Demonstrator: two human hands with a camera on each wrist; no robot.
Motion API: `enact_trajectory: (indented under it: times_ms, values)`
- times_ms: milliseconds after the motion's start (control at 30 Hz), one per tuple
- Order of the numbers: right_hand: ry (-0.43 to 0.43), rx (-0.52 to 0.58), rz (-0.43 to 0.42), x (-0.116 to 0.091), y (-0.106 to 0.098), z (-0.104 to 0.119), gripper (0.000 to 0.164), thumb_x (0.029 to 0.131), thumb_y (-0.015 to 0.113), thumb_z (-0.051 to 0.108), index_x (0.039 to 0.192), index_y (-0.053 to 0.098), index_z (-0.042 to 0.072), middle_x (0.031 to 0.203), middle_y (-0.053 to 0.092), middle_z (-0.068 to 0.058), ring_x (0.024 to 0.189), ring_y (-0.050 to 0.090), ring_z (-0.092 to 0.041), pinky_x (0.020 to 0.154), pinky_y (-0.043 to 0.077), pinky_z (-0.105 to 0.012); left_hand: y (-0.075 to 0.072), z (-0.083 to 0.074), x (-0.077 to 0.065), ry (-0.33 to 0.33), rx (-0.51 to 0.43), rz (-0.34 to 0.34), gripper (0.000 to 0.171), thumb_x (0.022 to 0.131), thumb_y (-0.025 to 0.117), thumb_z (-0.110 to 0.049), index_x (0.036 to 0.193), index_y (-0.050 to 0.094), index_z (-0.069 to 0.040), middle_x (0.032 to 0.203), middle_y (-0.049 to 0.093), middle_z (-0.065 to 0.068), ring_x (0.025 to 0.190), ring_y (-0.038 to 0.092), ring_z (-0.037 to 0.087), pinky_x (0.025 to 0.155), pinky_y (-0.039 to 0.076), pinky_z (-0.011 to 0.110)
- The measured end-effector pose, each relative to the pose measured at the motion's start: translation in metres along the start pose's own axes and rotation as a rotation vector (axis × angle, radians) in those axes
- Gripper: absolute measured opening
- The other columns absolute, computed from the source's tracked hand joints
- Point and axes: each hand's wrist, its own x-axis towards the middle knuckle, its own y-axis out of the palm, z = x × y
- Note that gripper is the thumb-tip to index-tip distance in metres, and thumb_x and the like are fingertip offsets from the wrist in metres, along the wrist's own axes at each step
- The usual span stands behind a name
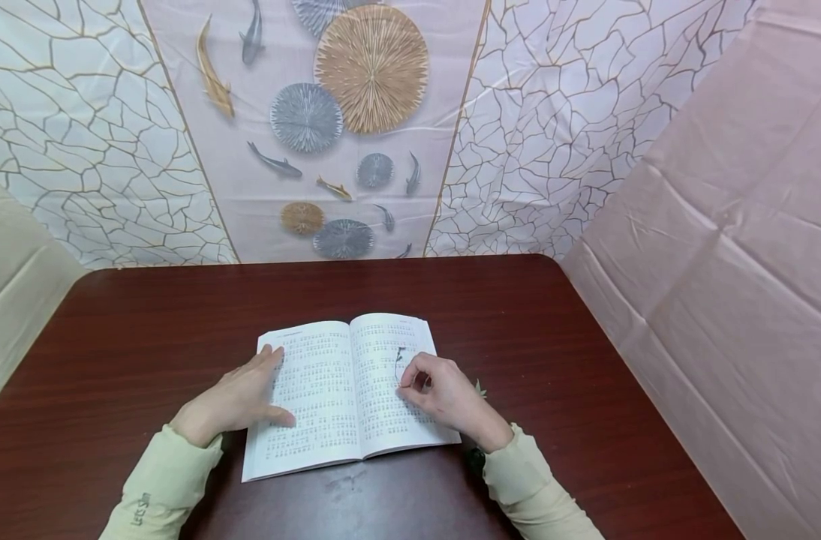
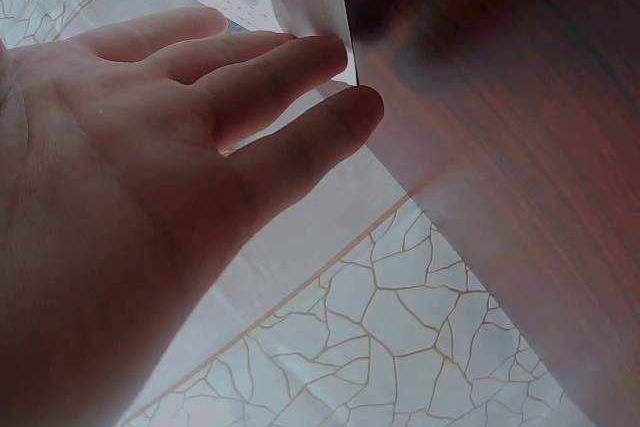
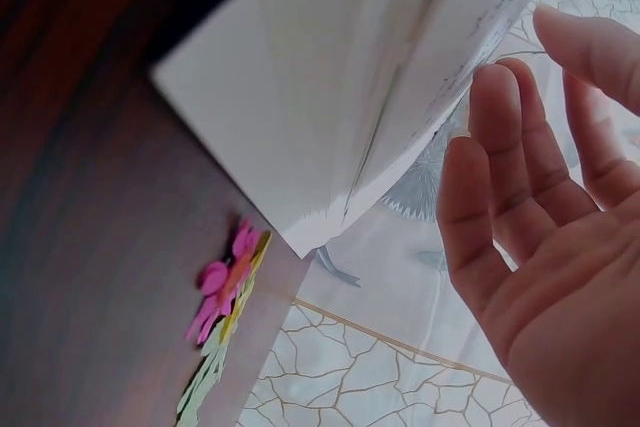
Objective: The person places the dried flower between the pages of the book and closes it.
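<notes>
An open book (image 1: 316, 397) with printed pages lies on the table. My left hand (image 1: 245, 394) rests over the outer part of its left page, thumb spread apart from straight fingers; the left wrist view shows the fingers (image 2: 270, 87) at the book's edge. Above the right page, my right hand (image 1: 447, 394) has thumb and index finger brought together at the lower end of a thin dark sprig (image 1: 398, 356), its tip pointing away from me. In the right wrist view the other fingers (image 3: 495, 137) are loosely bent and the sprig is hidden.
A pink flower (image 3: 225, 282) with pale green leaves lies on the table beside the book's right edge, mostly hidden by my right hand in the head view. The dark red table (image 1: 552, 337) ends at a patterned cloth backdrop (image 1: 552, 150).
</notes>
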Motion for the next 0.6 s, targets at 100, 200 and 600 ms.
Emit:
enact_trajectory:
  times_ms: [100,200,600]
  values:
    - [0.005,-0.001,0.007,-0.0003,0.0001,0.0001,0.023,0.082,0.078,0.009,0.078,0.06,0.022,0.076,0.058,0.013,0.071,0.058,-0.01,0.062,0.049,-0.024,-0.0002,0.0,-0.0003,0.0,-0.002,0.0,0.118,0.064,0.088,-0.046,0.147,0.026,0.012,0.151,0.02,0.036,0.139,0.023,0.049,0.101,0.027,0.069]
    - [0.007,-0.004,0.014,-0.0006,0.0001,-0.0002,0.023,0.082,0.078,0.01,0.078,0.059,0.022,0.076,0.058,0.013,0.071,0.058,-0.009,0.062,0.049,-0.024,-0.0002,-0.0002,-0.0004,-0.001,-0.002,0.0,0.118,0.065,0.088,-0.046,0.147,0.026,0.012,0.151,0.02,0.036,0.139,0.023,0.049,0.101,0.027,0.069]
    - [0.004,-0.017,0.031,-0.0011,0.0002,-0.0018,0.023,0.082,0.078,0.01,0.079,0.059,0.022,0.077,0.057,0.013,0.07,0.057,-0.007,0.063,0.049,-0.023,-0.0003,-0.0012,-0.0006,0.0,0.0,0.004,0.119,0.064,0.088,-0.047,0.147,0.026,0.012,0.151,0.021,0.036,0.14,0.022,0.048,0.102,0.027,0.068]
